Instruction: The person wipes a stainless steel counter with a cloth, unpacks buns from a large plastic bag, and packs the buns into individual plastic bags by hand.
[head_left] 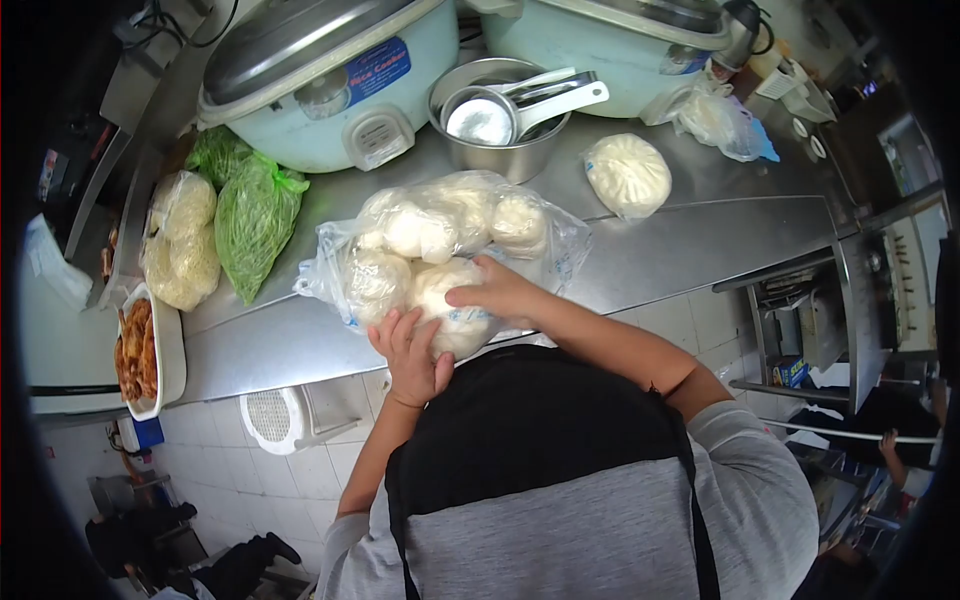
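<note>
A large clear plastic bag (470, 205) lies at the counter's front edge, with several round, white, plastic-wrapped bundles in it. Whether they are rice or dough I cannot tell. My left hand (408, 355) curves around the near left side of the closest white bundle (440, 290), its fingers slightly apart on the plastic. From the right, my right hand (505, 295) grips the same bundle, thumb on top and its other fingers partly hidden. Farther right, a single wrapped white bundle (628, 176) sits apart on the counter.
Two pale-blue rice cookers (290, 125) (600, 70) stand behind a metal pot (490, 155) holding white-handled scoops. Left are a green bag (258, 215), a bag of pale noodle-like food (182, 240) and a white tray (172, 350) of browned food. A white stool (275, 418) stands below.
</note>
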